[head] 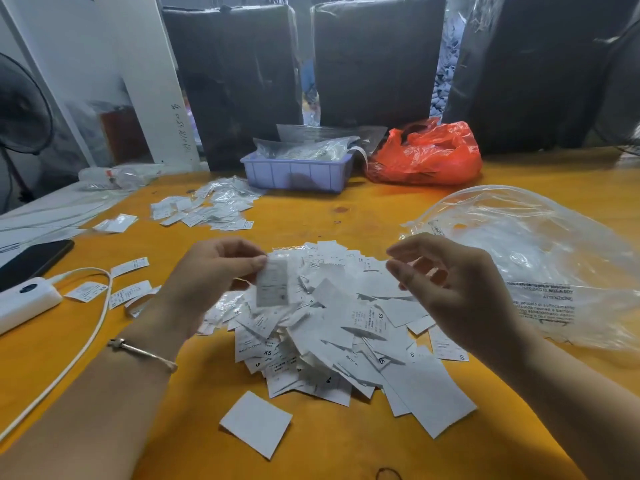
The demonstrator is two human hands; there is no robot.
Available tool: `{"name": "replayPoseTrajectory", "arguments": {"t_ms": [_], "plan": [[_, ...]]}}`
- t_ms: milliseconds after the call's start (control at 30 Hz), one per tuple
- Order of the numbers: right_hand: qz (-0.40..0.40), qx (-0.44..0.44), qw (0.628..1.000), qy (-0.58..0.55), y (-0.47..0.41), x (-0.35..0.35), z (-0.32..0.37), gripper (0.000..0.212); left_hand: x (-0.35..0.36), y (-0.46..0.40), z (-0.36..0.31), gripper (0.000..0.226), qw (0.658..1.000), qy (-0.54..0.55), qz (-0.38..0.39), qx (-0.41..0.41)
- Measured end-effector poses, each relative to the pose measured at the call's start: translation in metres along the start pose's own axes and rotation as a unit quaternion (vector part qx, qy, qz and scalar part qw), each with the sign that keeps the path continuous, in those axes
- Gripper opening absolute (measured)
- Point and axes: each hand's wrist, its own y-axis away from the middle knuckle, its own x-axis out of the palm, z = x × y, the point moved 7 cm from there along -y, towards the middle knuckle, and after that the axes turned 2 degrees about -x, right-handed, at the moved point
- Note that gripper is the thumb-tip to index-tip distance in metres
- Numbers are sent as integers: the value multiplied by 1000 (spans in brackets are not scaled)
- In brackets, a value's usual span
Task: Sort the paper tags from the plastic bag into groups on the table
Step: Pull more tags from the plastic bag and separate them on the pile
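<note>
Purple tray (294,174) holds clear packets. Our left hand (211,271) pinches blurred white tag (272,284) above tag pile (332,327); right hand (453,285) loosely open, empty.

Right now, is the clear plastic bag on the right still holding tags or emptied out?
Apparently emptied: the clear plastic bag lies slack on the table, nothing white visible through it. The tags sit in the pile.

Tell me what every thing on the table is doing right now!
left hand: pinching one tag.
tag: held up over the pile.
right hand: open, holding nothing.
pile of tags: loose, unsorted heap.
clear plastic bag: lying open, looks emptied.
red bag: crumpled.
purple tray: filled with packets.
phone: screen dark.
</note>
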Motion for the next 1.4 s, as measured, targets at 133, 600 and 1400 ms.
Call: {"name": "replayPoseTrajectory", "arguments": {"t_ms": [133,600,1400], "plan": [[-13,45,986,158,-7,-14,-22,9,-40,-14,23,10,991,-74,-107,-36],[117,228,857,447,-12,-41,-81,31,-53,-22,44,15,945,-276,-167,-54],[202,217,892,-341,14,45,-9,23,87,41,-22,47,973,-21,197,116]]}}
